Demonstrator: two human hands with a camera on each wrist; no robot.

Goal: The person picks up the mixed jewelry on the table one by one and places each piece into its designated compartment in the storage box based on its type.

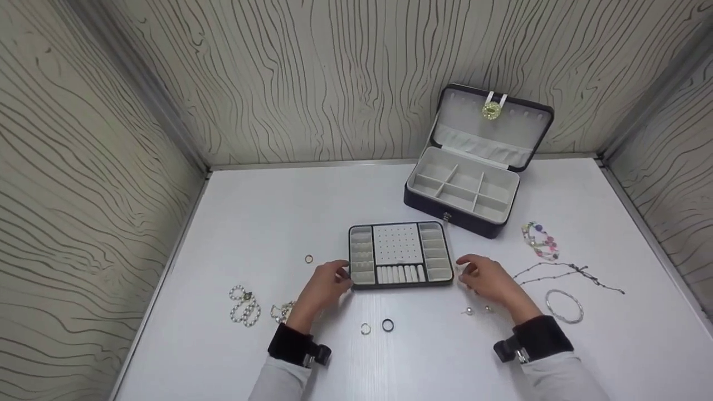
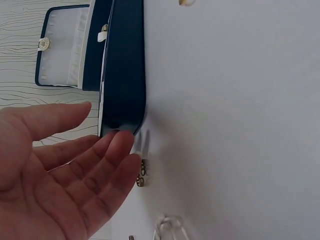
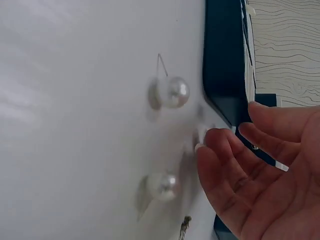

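Note:
A dark blue jewelry tray (image 1: 398, 244) with light-lined compartments and a row of ring slots sits between the two hands. At its left end, my left hand (image 1: 327, 285) has its fingertips right at the corner, the thumb held apart from the fingers in the left wrist view. My right hand (image 1: 487, 278) is beside the opposite end, fingers loosely bent, fingertips close to the tray's corner (image 3: 222, 95). Two pearl earrings (image 3: 175, 92) lie on the table near the right hand. A bracelet (image 1: 280, 311) is partly hidden behind the left wrist.
Behind the tray stands an open jewelry box (image 1: 457, 217) with divided compartments. To the left are a pearl strand (image 1: 245, 312) and a ring (image 1: 309, 259); in front, a dark ring (image 1: 388, 329) and a light ring (image 1: 365, 333). Right: beaded bracelet (image 1: 551, 245), chain necklace (image 1: 582, 270), silver bangle (image 1: 580, 313).

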